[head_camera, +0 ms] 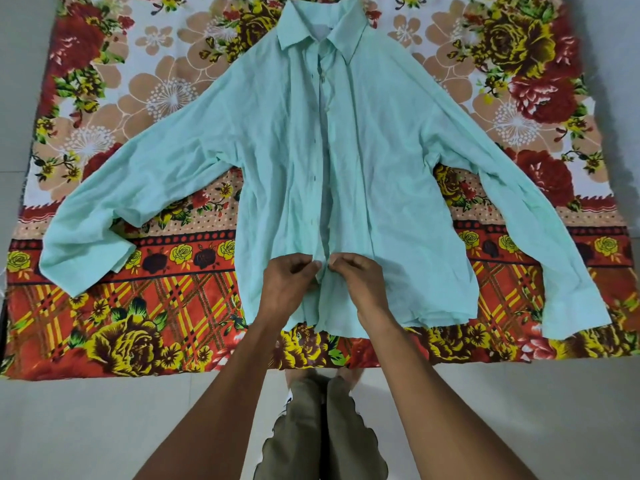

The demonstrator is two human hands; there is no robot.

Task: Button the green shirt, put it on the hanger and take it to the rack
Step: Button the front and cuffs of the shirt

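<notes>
**Both hands pinched at the lower placket**

The shirt (363, 174) is laid flat, front up, on a floral sheet (166, 98) spread over the floor (104, 427). The collar (322, 29) is pointed away from the person, the hem is nearest, and the sleeves are spread out to either side. The shirt's long axis, and with it the row of buttons, is run straight away from the person down the middle of the view.

The left hand (289, 282) is closed in a pinch on the left edge of the front opening. The right hand (360, 277) is closed in a pinch on the right edge. The two sets of fingertips are almost touching, low on the placket (320, 168), a little above the hem. Both hands are equally near to the work, each on its own side of the opening.

It is judged that a low button is being fastened. The remaining buttons lie farther away, up the placket toward the collar, so the coming moves would be made along that line, away from the body.

The button and hole between the fingertips are hidden, so it cannot be told whether they are joined. Whether the upper buttons are done up is hard to make out, though the fronts gape near the collar. No hanger or rack is in view. The collar's far edge is cut off by the frame.
</notes>
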